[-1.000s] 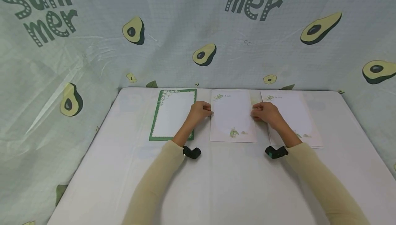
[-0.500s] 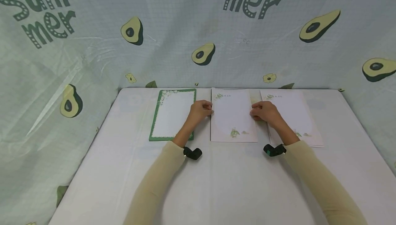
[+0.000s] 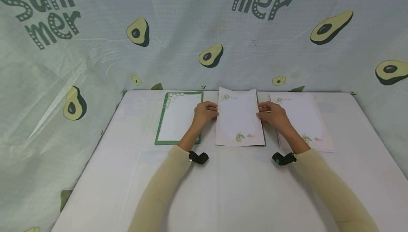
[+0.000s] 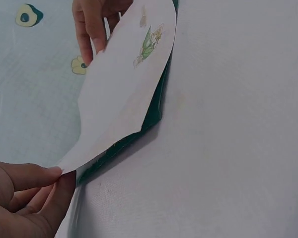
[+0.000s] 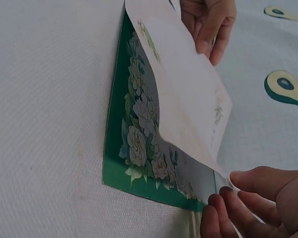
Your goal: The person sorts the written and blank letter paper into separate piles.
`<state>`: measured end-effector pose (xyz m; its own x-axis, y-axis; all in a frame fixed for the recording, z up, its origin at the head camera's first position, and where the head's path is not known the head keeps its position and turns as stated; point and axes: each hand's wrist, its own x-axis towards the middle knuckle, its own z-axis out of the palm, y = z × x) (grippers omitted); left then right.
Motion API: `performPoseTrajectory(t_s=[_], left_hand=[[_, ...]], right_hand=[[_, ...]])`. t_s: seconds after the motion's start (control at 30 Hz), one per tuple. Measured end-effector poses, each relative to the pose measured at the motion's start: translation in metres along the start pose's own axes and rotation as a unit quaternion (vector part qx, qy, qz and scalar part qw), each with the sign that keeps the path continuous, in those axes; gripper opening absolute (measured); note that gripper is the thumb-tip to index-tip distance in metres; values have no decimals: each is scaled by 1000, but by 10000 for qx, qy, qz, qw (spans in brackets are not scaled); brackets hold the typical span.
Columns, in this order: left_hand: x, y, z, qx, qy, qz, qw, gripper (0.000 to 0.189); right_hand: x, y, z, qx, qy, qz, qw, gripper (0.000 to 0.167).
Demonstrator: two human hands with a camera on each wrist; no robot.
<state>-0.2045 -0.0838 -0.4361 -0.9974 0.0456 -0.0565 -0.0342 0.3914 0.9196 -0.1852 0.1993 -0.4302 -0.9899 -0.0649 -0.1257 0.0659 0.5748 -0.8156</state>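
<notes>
A pale pink sheet of paper (image 3: 239, 118) with small green flower prints bows upward between my two hands. My left hand (image 3: 205, 114) pinches its left edge between thumb and fingers, as the left wrist view shows. At the opposite edge my right hand (image 3: 273, 113) pinches it the same way. Beneath the raised sheet lies a green-bordered sheet (image 5: 139, 171) with white flowers, plainest in the right wrist view; the lifted paper covers most of it.
To the left lies a green-bordered sheet or stack (image 3: 178, 118) with a white middle. On the right is a stack of pale pink sheets (image 3: 301, 118), partly behind my right forearm. A white cloth covers the table (image 3: 236, 186); a printed avocado curtain (image 3: 178, 30) hangs behind it.
Both hands have lifted the pink sheet off the green-bordered one below. Its far edge now curves upward, and a dark edge shows beneath. The side stacks have not moved.
</notes>
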Motion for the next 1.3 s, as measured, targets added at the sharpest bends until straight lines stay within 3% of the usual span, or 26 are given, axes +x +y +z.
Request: performPoseTrajectory(t_s=[0.2, 0.5, 0.7, 0.9, 1.1, 1.3], left_hand=[[1, -5, -1, -125, 165, 105, 9997, 23], [1, -7, 1, -521, 383, 92, 9979, 19], [1, -3, 2, -790, 318, 188, 9962, 20], [6, 1, 7, -1189, 267, 64, 9925, 20], [4, 4, 13, -1568, -4, 87, 9876, 22], [7, 7, 20, -1656, -68, 155, 9860, 21]], right_hand=[[-2, -1, 2, -140, 536, -380, 9977, 41], [-4, -2, -1, 663, 785, -83, 9947, 34], [-5, 2, -2, 1087, 847, -100, 9904, 34], [-8, 3, -6, 1561, 849, -216, 9839, 36], [-15, 10, -13, 1773, 866, -275, 9800, 38], [-18, 13, -20, 2074, 890, -447, 9732, 38]])
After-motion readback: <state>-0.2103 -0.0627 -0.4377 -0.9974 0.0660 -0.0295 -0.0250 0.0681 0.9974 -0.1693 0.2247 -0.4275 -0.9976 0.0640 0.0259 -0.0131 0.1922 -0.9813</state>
